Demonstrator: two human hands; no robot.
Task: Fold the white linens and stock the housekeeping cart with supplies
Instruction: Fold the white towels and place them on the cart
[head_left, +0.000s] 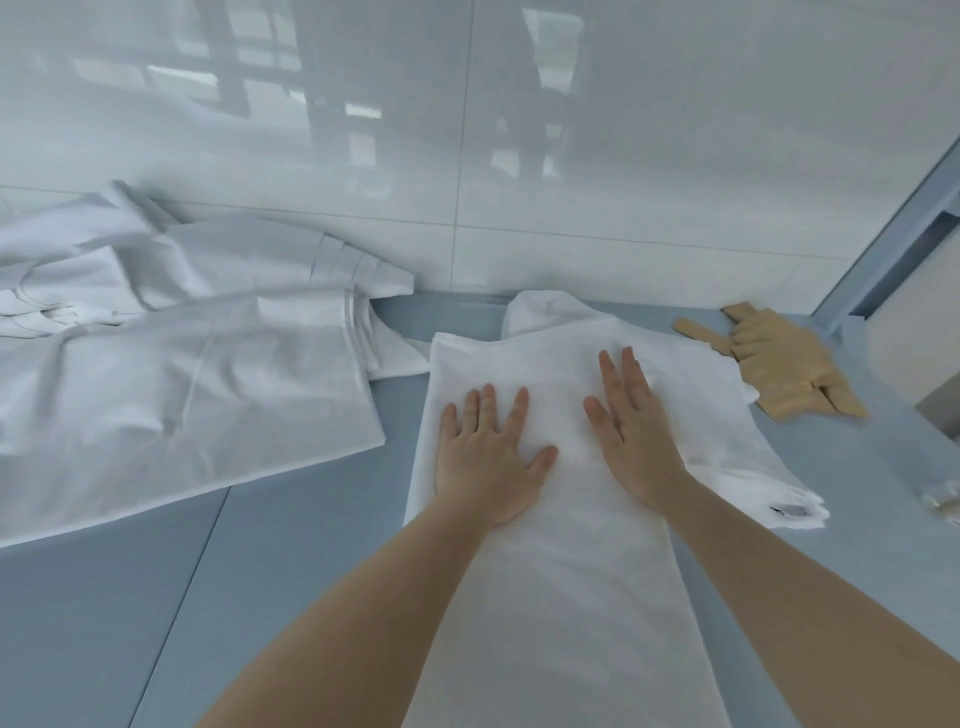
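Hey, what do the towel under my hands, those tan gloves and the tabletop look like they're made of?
The towel looks like white terry cotton: matte, faintly nubby, thick at its folded edges. The tan gloves look like rubber or latex: smooth, limp, lying flat, though the frame is too soft to be sure. The tabletop seems a hard blue-grey laminate or painted panel, with an even satin surface and a straight seam line.

White towel (561, 519) and sheets (182, 364), tan rubber gloves (779, 364), pale blue table (156, 597).
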